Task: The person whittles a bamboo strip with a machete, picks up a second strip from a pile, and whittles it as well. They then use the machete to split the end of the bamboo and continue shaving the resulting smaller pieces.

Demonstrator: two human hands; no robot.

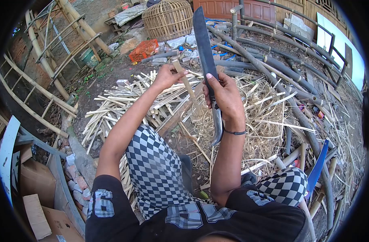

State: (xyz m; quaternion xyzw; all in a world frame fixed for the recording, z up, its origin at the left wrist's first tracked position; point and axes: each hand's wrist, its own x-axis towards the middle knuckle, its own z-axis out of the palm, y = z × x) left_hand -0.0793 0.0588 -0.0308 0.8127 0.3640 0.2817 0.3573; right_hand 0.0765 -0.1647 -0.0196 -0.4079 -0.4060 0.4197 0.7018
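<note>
Both hands are raised in front of us over our checkered knees (pixel 156 169). Our right hand (pixel 224 99) is closed around the big knife (pixel 205 56) just above its handle, thumb pressed flat on the blade, so the long dark blade stands nearly upright and points away from us; we judge this grip steadies the edge for fine cutting. The curved handle end hangs down below the wrist, which wears a thin dark band. Our left hand (pixel 167 76) is closed on the upper end of a bamboo strip (pixel 185 82), holding it slanted so that it runs down toward the blade, probably to meet the edge. The strip is pale, narrow and flat, cut square at the top.

Below the hands the ground is covered with straw-like shavings (pixel 265 121). Just beyond lies a loose heap of split bamboo slats (pixel 120 101), pale like the strip. Farther off, long dark bamboo poles (pixel 273 68) curve across the yard, an orange crate (pixel 143 49) sits on the dirt, and a woven cage (pixel 168 18) stands at the back.
</note>
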